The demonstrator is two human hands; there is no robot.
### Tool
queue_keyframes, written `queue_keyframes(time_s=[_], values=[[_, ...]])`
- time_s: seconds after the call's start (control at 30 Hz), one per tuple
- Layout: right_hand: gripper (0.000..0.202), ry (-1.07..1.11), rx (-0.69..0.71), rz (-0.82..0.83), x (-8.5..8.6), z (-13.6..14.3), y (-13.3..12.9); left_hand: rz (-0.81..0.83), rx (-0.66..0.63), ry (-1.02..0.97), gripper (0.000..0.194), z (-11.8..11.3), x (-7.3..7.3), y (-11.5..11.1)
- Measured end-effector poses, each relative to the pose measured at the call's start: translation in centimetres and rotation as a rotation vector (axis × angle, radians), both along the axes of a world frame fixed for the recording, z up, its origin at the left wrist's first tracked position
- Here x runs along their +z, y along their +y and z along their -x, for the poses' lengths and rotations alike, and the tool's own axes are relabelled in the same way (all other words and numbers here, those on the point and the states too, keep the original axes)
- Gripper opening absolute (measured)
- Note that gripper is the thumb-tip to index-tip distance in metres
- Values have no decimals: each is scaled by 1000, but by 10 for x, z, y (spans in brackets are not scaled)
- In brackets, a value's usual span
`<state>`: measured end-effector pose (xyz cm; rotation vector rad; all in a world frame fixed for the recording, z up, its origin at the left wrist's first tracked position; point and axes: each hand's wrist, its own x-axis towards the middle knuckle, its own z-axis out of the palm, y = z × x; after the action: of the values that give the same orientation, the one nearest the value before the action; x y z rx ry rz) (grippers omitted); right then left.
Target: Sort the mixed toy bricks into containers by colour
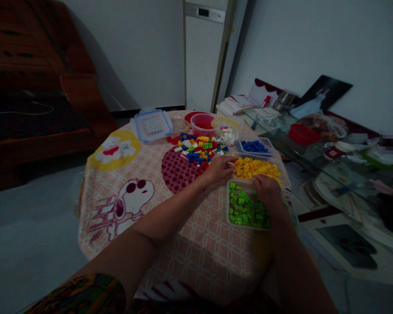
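Observation:
My left hand (220, 169) is at the left edge of the container of yellow bricks (257, 168), its fingers curled near the rim; whether they hold a brick is too small to tell. Over the near side of the yellow bricks is my right hand (267, 189), closed, with whatever is between its fingertips hidden. Below it lies a clear tray of green bricks (244, 207). Blue bricks (253, 146) fill a container behind the yellow ones. A mixed pile of coloured bricks (201, 148) lies on the tablecloth, with white bricks (228, 136) to its right.
A blue-rimmed lid (153, 125) and a pink bowl (203, 124) stand at the back of the cloth-covered table (196, 235). To the right is a cluttered glass table with a red bowl (304, 134). A wooden bench (75, 96) stands at the left.

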<state>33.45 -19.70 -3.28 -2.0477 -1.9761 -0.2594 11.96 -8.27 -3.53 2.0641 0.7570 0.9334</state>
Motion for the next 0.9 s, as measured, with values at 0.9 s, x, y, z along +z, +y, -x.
queue_keyframes(time_s=[0.9], values=[[33, -10, -9, 51, 4, 2, -1, -228, 223, 495, 35, 30, 0, 21]])
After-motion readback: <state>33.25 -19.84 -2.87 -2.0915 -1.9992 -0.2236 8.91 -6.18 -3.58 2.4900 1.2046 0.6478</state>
